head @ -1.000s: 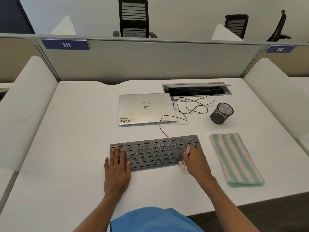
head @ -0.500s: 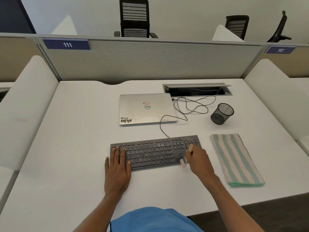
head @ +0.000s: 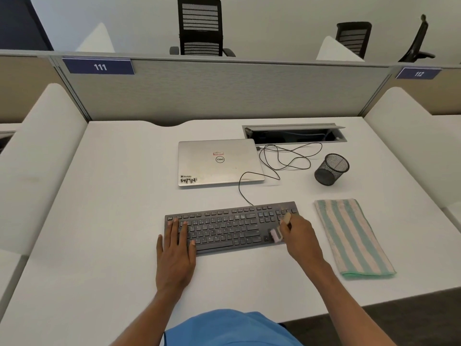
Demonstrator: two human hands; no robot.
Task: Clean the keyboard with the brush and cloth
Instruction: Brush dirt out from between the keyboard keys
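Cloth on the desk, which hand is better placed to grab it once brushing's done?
Probably the right hand: it is nearest the cloth, though it grips the brush. The left hand rests flat on the far end of the keyboard.

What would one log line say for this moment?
stage: brush on keys | right hand: grips brush at right end of keyboard | left hand: flat on left keys | cloth: folded beside keyboard, untouched

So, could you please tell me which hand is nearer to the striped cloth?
Right. The right hand, gripping the brush at the keyboard's right end, sits beside the striped cloth without touching it; the left hand rests on the keyboard's left end, farther away.
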